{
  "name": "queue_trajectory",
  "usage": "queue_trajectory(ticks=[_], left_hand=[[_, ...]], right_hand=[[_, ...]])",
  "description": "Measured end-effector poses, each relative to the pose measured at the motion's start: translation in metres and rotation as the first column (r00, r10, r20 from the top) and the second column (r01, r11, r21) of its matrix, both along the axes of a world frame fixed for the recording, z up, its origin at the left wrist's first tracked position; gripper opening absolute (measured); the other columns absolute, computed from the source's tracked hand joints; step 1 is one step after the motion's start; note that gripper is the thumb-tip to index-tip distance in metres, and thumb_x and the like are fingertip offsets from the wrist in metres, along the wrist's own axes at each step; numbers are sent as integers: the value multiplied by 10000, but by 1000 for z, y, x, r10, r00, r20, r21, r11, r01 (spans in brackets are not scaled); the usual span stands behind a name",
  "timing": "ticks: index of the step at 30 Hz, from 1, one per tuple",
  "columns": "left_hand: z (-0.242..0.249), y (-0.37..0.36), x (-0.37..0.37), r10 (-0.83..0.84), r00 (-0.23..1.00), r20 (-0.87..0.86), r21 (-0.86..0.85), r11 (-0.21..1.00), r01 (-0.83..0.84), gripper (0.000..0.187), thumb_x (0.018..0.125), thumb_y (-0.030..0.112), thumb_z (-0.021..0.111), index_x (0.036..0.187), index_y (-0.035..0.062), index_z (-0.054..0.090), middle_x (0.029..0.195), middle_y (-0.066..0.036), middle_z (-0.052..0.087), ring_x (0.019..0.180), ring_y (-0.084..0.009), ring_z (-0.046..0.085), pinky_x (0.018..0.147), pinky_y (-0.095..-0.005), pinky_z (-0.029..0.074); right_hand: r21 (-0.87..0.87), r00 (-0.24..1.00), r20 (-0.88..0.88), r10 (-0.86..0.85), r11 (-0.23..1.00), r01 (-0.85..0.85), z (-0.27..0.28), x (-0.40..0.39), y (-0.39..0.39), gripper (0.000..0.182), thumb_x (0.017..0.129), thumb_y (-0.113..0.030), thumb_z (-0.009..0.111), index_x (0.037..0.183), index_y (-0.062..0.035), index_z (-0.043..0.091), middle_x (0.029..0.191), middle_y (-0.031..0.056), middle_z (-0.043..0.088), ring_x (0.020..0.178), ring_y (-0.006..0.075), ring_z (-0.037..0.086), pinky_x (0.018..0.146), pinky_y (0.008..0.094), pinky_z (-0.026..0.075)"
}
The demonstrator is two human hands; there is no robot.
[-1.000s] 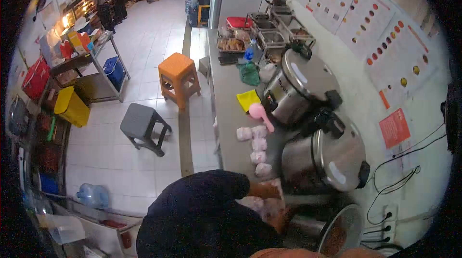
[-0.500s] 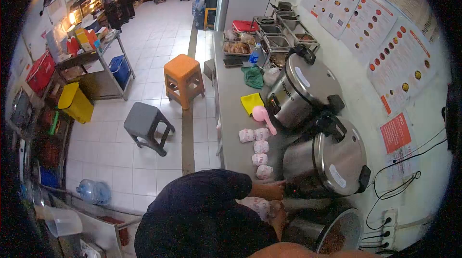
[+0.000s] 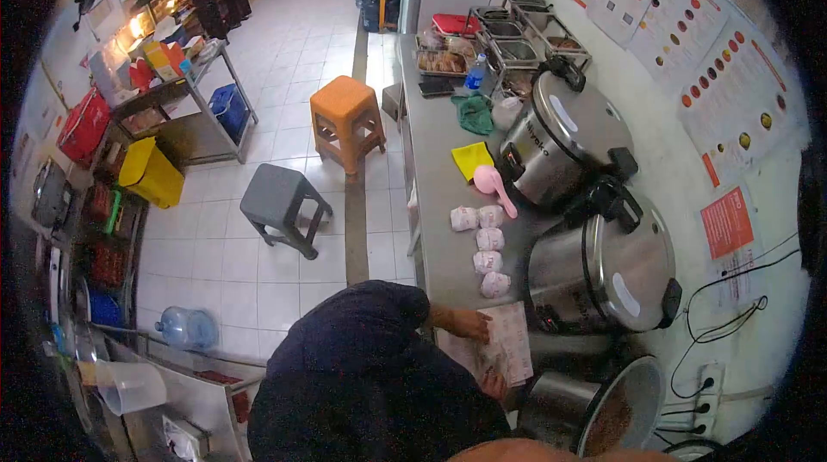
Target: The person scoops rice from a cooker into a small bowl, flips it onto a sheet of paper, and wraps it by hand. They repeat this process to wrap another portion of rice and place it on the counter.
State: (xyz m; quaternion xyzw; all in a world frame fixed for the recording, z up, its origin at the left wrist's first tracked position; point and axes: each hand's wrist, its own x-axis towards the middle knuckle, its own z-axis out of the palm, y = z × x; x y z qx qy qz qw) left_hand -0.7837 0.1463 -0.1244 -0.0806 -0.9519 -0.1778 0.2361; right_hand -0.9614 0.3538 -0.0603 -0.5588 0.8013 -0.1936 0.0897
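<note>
A sheet of pale wrapping paper [image 3: 510,343] with pinkish print lies spread on the steel counter, close in front of my body. My left hand [image 3: 468,324] reaches over its upper edge, fingers closed on the paper. At the lower edge, my right hand [image 3: 494,384] grips the sheet too; much of that hand is small and blurred. My dark-clothed shoulder hides part of the paper's near side. Beyond the hands, several round paper-wrapped bundles [image 3: 489,240] stand in a bent row. A pink scoop [image 3: 489,180] rests beside a yellow cloth [image 3: 471,161].
Two large steel rice cookers [image 3: 564,277] line the wall side, and an uncovered steel pot [image 3: 551,402] stands near my right hand. Food trays [image 3: 442,62] and a green cloth [image 3: 474,113] occupy the far counter [image 3: 431,139]. Orange [image 3: 345,113] and grey stools [image 3: 280,195] stand left; people are far back.
A pale wrapped bundle was between my hands; now a flat printed sheet lies there. My hands have moved apart slightly. The whole view has shifted a little.
</note>
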Motion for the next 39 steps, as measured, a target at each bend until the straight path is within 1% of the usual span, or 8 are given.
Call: queue_trajectory(ticks=[13, 17, 27, 29, 31, 32, 36, 39], left_hand=[[35, -2, -33, 193, 842, 505, 82, 960, -269, 272, 925, 226, 544, 1150, 77, 580, 937, -165, 654, 938, -331, 649, 887, -565, 448], [46, 2, -52, 390, 920, 40, -257, 894, -368, 227, 878, 210, 578, 1077, 104, 599, 1089, -129, 582, 998, -308, 590, 890, -517, 484], [8, 10, -45, 264, 942, 208, -218, 951, -219, 154, 800, 222, 646, 809, 72, 680, 877, -119, 657, 823, -291, 659, 678, -408, 531], [-16, 19, -28, 413, 841, 349, 131, 867, -481, 170, 860, 205, 566, 889, 61, 652, 892, -117, 643, 834, -326, 633, 734, -427, 520], [-57, 61, -20, 387, 712, 586, 406, 620, -672, 201, 920, 187, 485, 968, 50, 623, 907, -114, 630, 845, -362, 608, 790, -447, 510], [3, 63, -1, 319, 911, 260, 549, 727, -411, 320, 773, 117, 614, 1050, -34, 559, 1057, -208, 546, 1035, -411, 521, 966, -464, 431], [24, 82, 3, 383, 883, 273, 356, 812, -462, 677, 771, 257, 711, 1276, -108, 447, 1305, -283, 396, 1218, -471, 372, 1085, -493, 334], [38, 80, -9, 257, 785, 563, 642, 462, -612, 775, 826, 437, 722, 1361, -41, 429, 1274, -228, 493, 1223, -401, 454, 1084, -454, 351]], right_hand=[[-58, 993, -96, 63, 996, -69, 24, -1, -12, 504, 820, -232, 719, 1233, 14, 570, 1154, 218, 595, 1081, 400, 548, 903, 482, 464], [-146, 948, -266, 172, 965, -216, 45, -5, -29, 508, 823, -236, 717, 1241, 13, 569, 1157, 219, 595, 1078, 402, 548, 901, 482, 465], [23, 944, -278, 178, 984, -178, -35, -9, 11, 357, 944, -235, 544, 1203, 5, 600, 1081, 183, 585, 1024, 380, 546, 876, 464, 457], [-5, 977, 181, -116, 993, 119, -72, 7, 17, 369, 948, -219, 564, 1233, 13, 599, 1330, 219, 528, 1184, 392, 512, 995, 484, 426], [-58, 987, -148, 60, 996, -69, 20, 46, 12, 376, 909, -207, 610, 1226, -3, 604, 1376, 213, 493, 1255, 397, 462, 1049, 498, 376], [-60, 976, -202, 82, 994, -96, 16, 47, 21, 427, 880, -220, 644, 1248, -8, 591, 1359, 212, 502, 1256, 400, 454, 1064, 508, 354], [-7, 990, -107, -97, 995, 97, -20, 48, 1, 504, 835, -218, 684, 1263, 28, 581, 1290, 193, 559, 1218, 360, 493, 1080, 479, 342], [-295, 959, 121, -256, 913, 281, 7, 64, -12, 392, 827, -137, 660, 1203, -26, 646, 1190, 150, 610, 1149, 333, 545, 1085, 474, 339]])
